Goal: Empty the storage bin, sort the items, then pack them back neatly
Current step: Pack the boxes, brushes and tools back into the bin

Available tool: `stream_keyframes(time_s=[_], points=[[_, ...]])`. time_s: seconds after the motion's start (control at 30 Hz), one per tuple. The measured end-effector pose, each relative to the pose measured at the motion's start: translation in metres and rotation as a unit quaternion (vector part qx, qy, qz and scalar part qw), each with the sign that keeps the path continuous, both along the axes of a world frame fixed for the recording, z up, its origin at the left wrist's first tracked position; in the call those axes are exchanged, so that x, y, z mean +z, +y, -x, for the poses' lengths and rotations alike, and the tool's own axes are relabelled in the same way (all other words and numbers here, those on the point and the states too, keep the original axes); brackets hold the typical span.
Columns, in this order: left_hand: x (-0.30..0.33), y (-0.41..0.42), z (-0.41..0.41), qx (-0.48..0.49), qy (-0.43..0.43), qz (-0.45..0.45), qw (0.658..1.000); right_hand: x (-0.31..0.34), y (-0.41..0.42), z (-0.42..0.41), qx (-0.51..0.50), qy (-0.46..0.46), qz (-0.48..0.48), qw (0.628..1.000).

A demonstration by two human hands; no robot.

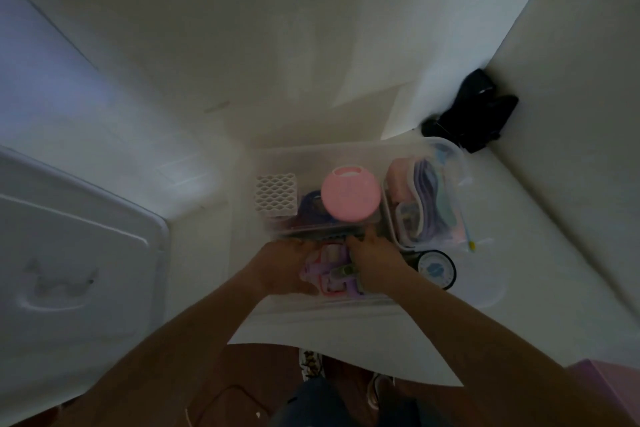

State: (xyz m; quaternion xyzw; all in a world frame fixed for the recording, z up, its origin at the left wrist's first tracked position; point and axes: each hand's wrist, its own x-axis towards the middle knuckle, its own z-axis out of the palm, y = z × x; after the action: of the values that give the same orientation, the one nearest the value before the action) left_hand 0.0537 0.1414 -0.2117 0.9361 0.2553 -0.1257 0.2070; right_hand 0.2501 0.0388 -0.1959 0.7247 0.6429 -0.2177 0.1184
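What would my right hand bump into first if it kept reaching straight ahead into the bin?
Probably the pink round container. Your right hand points up and slightly left across the clear bin, and the container sits just beyond its fingertips, though depth is hard to judge.

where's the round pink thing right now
In the head view the round pink container sits inside the clear storage bin near the picture's middle, right of the white lattice holder and just beyond both hands.
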Motion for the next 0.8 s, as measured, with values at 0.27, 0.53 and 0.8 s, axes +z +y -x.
stream_keyframes(time_s=[0.27,0.53,0.8], points=[[-0.021,-0.011,-0.013,-0.084,-0.032,-0.067,0.994,-0.001,-0.002,0.006,0.025,-0.039,0.012,0.999],[-0.016,-0.008,-0.012,-0.044,-0.054,-0.026,0.997,0.005,0.002,0.002,-0.018,0.059,0.022,0.998],[-0.024,-0.01,-0.008,-0.063,-0.058,-0.056,0.995,0.006,-0.004,0.0,-0.035,0.066,0.026,0.997]])
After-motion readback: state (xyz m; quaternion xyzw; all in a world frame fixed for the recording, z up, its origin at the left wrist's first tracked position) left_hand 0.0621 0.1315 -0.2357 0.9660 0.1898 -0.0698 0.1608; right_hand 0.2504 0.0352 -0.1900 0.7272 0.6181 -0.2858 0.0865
